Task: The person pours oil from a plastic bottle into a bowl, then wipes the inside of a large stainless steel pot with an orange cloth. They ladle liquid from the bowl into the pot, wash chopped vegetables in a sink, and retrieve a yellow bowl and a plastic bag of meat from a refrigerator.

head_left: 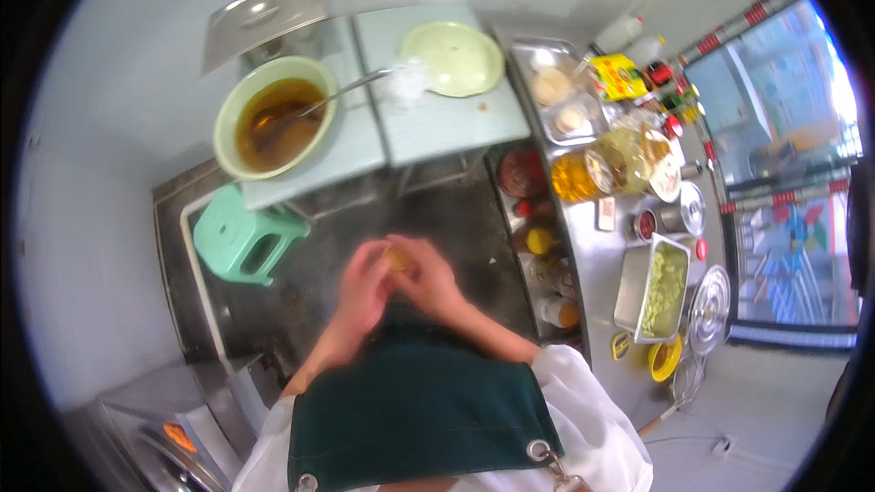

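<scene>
In front of my dark green apron, my left hand [362, 292] and my right hand [432, 281] are brought together over the floor. Between their curled fingers is a small, rounded yellow-brown thing [396, 259]. Fingers cover much of it and the picture is blurred, so its kind does not show. Beyond my hands, on the pale tables, stands a large light green bowl [225, 148] of brown liquid. A metal ladle [360, 82] leans out of it to the right, its handle crossing a crumpled clear plastic bag [407, 82].
A green stool [226, 232] stands at left. A pale green lid [453, 59] lies on the far table. The steel counter [592, 264] at right carries bottles, jars and a tray of chopped green pieces [665, 290]. Steel equipment [196, 433] stands at lower left.
</scene>
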`<state>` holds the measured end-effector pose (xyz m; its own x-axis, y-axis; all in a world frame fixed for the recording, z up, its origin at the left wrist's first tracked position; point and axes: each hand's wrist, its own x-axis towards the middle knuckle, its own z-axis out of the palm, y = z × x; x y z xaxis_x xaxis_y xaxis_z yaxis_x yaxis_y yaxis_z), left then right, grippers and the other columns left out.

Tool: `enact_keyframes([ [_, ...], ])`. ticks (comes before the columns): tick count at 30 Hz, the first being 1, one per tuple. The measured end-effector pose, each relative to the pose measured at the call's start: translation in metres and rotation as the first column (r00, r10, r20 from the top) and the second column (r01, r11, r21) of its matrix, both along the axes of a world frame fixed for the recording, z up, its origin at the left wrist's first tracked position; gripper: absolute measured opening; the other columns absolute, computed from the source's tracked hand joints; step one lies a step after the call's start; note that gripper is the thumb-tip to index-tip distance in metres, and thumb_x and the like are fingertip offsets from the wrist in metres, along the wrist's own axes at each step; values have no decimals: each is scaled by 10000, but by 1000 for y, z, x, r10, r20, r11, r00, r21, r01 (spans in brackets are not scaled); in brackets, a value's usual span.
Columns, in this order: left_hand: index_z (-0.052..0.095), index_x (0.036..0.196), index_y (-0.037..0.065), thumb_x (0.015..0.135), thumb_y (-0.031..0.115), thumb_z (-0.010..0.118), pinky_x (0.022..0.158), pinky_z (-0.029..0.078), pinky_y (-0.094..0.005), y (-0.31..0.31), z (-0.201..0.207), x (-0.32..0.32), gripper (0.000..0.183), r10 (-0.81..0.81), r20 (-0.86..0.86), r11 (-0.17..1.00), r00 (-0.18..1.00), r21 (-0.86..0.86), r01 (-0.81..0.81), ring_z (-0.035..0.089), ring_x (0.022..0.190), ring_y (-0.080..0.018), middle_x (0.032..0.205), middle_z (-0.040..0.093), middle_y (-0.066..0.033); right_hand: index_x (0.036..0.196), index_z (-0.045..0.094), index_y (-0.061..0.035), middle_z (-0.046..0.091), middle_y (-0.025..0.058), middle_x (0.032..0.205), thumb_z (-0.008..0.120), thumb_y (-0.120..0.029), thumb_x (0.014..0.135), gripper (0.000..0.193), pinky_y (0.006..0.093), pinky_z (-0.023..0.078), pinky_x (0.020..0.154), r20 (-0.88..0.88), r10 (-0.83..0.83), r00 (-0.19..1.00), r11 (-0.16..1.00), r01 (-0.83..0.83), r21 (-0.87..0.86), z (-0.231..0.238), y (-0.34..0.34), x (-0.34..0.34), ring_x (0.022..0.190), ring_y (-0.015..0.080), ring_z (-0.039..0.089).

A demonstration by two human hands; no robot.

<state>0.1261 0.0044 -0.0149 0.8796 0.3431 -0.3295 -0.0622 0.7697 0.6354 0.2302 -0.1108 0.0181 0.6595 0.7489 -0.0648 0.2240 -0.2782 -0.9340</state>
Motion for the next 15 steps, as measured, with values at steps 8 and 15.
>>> enact_keyframes([
  [8,525,1273,17,979,80,529,973,502,-366,-122,49,179,300,-448,66,889,891,-75,452,603,1125,-242,1221,595,-145,1313,571,-68,613,94,1241,711,-47,828,506,295,497,914,-144,-508,849,826,528,198,7,-152,104,1072,169,612],
  [15,462,1330,29,992,94,532,992,494,-370,-148,51,254,351,-650,-24,733,760,248,634,599,1159,-236,1238,602,-159,1286,583,-42,646,87,1208,731,-43,846,464,314,494,951,236,-822,519,568,780,262,69,-233,225,1079,178,621],
])
